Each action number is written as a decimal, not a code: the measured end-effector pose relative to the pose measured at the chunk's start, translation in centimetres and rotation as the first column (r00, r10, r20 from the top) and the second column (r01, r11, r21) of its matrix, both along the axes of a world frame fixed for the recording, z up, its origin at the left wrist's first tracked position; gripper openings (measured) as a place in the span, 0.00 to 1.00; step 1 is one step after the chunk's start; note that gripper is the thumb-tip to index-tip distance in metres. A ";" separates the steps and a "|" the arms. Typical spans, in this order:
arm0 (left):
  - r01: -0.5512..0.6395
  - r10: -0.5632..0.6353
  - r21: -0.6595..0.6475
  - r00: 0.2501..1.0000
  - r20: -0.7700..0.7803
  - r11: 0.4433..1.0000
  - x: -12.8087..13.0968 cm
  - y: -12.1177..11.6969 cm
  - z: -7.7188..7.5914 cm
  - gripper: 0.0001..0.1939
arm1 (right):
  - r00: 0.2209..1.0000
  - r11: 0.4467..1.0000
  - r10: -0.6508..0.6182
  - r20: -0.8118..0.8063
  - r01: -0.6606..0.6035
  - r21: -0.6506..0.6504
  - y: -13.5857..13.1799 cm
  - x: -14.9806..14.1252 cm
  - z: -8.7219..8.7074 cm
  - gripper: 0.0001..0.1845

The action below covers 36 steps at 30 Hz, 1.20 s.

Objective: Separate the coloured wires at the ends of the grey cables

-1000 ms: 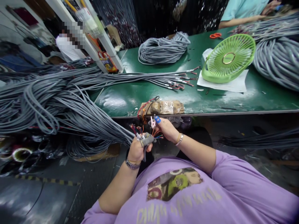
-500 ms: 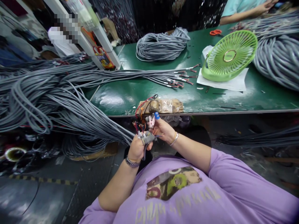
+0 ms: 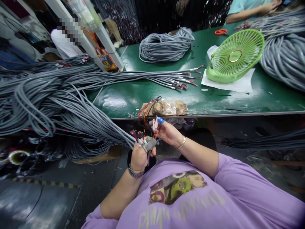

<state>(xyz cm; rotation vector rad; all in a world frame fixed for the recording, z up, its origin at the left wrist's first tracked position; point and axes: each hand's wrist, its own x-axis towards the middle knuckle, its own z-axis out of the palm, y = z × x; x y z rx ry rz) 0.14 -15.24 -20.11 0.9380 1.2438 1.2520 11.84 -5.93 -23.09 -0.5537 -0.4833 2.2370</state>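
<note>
My left hand [image 3: 139, 156] is closed round the ends of several grey cables [image 3: 116, 128], just below the table's front edge. Thin coloured wires [image 3: 136, 134] fan out above the fist. A grey wrapping [image 3: 149, 143] covers its fingers, and orange and blue wires stick out past it. My right hand [image 3: 170, 134], with a blue cover on the thumb, pinches a small pale pink clip [image 3: 155, 124] right over these wires. Whether its other fingers touch the wires I cannot make out.
On the green table [image 3: 114, 101] lie a wooden block [image 3: 175, 108] with red and black leads, a coil of grey cable [image 3: 165, 47], stripped cable ends [image 3: 181, 83], a green fan [image 3: 234, 57] and orange-handled scissors [image 3: 220, 31]. Another person's arm [image 3: 247, 14] rests at the far right.
My right hand with the pink clip has drawn in toward the wires at my left hand and shifted slightly since. My left hand keeps its grip; the view has moved a little.
</note>
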 end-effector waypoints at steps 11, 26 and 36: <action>-0.047 0.046 -0.012 0.997 -0.056 0.999 0.6 0.8 -0.3 0.15 | 0.998 0.996 -0.055 -0.033 0.052 -0.077 0.3 -0.9 0.4 0.20; -0.064 0.065 0.030 0.997 -0.038 0.997 0.2 -0.5 -0.2 0.15 | 0.997 0.996 0.063 -0.046 -0.065 -0.060 0.1 -0.1 0.3 0.24; -0.110 0.110 0.001 0.994 -0.024 0.994 0.7 0.9 -0.3 0.13 | 0.999 0.999 -0.042 0.020 0.043 -0.023 0.0 -0.6 0.4 0.24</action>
